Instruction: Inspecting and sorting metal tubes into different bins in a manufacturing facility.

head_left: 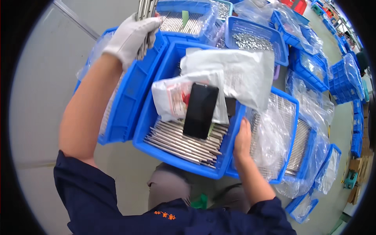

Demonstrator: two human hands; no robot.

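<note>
My left hand (135,37), in a white glove, is closed around a bundle of shiny metal rods (147,11) at the upper left, above a blue bin. My bare right hand (243,139) grips the right wall of the middle blue bin (188,167). Inside that bin lie rows of metal rods (184,145). A black phone (201,111) rests on them, leaning over a white packet with red print (170,96). Behind it is a larger white plastic bag (246,74). The tips of my right fingers are partly hidden by the bin wall.
Another blue bin (131,105) stands tilted close on the left. Beyond are bins of rods (182,21) and small metal parts (252,41). To the right, clear plastic film (272,141) covers a bin of rods. Stacked blue crates (344,84) stand farther right.
</note>
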